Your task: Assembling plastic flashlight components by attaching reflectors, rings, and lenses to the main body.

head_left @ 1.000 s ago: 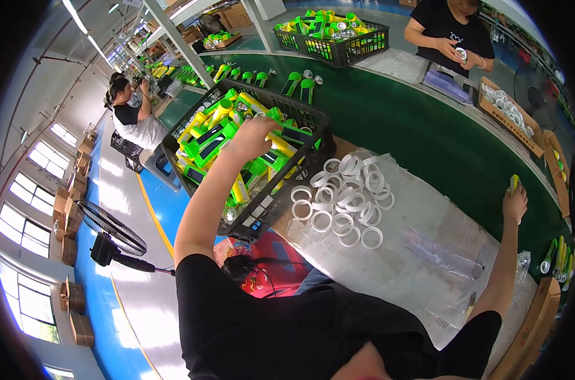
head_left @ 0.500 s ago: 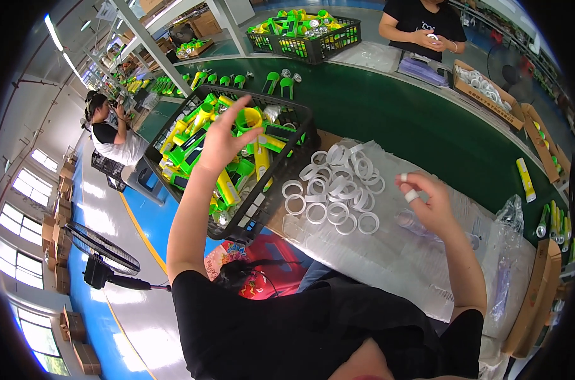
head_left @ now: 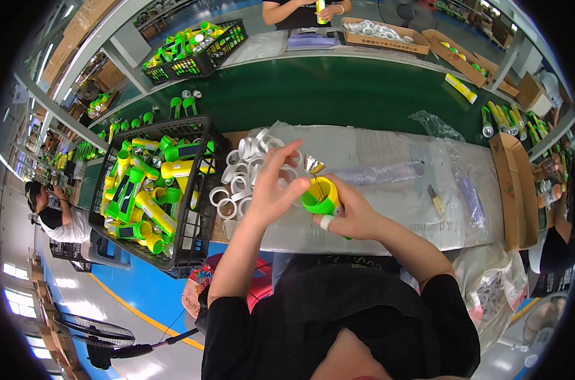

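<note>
My right hand [head_left: 354,212] is closed around a yellow and green flashlight body [head_left: 322,197], its wide end tipped up. A shiny silver reflector [head_left: 313,164] stands above that mouth on thin wires. Close on the left, my left hand [head_left: 276,183] has its fingers apart and nothing visible in it; whether a fingertip touches the reflector I cannot tell. A white band circles a finger of my right hand. Behind and beside my left hand lies a heap of white rings [head_left: 226,208]. At the left, a black crate [head_left: 202,190] is full of yellow and green flashlight parts.
Clear plastic sleeves [head_left: 379,174] and a small cutter knife [head_left: 436,201] lie on the plastic-covered work surface [head_left: 376,225]. A cardboard tray [head_left: 512,190] borders it at right. Beyond the green bench [head_left: 338,88], another person handles a flashlight [head_left: 320,11].
My left hand has come away from the crate toward the middle. A flashlight body is now in my right hand, which was empty-looking with fingers curled. The view has swung right.
</note>
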The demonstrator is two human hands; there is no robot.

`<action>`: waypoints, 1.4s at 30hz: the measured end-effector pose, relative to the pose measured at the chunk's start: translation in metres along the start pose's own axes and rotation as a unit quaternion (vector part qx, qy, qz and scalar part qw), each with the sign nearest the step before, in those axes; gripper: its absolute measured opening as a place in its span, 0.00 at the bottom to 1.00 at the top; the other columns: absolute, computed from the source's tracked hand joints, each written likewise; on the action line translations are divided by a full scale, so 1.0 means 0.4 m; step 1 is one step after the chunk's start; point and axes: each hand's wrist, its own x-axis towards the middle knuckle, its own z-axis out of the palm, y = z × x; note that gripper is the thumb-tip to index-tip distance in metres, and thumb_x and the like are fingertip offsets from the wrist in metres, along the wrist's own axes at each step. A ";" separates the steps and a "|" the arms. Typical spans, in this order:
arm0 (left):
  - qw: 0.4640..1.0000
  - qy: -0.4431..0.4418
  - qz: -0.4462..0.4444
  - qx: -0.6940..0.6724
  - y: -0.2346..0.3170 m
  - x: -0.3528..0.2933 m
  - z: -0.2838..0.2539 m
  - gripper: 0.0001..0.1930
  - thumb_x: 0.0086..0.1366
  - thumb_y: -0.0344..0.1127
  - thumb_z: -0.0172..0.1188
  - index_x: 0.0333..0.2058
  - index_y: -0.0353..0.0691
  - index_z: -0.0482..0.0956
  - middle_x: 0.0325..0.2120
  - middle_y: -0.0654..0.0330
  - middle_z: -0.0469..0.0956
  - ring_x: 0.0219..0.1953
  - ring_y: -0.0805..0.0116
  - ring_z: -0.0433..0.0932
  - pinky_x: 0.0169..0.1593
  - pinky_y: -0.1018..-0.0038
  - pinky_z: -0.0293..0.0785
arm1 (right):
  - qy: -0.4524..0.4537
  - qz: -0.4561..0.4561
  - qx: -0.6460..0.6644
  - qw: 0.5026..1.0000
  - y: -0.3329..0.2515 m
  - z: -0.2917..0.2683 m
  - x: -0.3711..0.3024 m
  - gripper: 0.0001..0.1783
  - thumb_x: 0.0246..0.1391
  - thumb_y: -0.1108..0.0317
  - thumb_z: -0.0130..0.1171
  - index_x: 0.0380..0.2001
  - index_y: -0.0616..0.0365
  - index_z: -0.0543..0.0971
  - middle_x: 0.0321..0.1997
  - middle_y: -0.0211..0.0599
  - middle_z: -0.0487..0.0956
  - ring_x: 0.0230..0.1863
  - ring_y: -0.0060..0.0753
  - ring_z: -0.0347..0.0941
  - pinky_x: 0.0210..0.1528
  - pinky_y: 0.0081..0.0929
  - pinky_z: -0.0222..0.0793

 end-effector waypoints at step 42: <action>0.994 -0.086 0.059 0.035 -0.071 0.015 0.145 0.25 0.60 0.34 0.63 0.57 0.37 0.73 0.45 0.50 0.74 0.48 0.52 0.72 0.53 0.64 0.68 | 0.139 0.123 0.303 0.935 0.085 -0.036 -0.135 0.19 0.65 0.65 0.52 0.56 0.56 0.67 0.35 0.37 0.75 0.33 0.26 0.73 0.36 0.26 0.72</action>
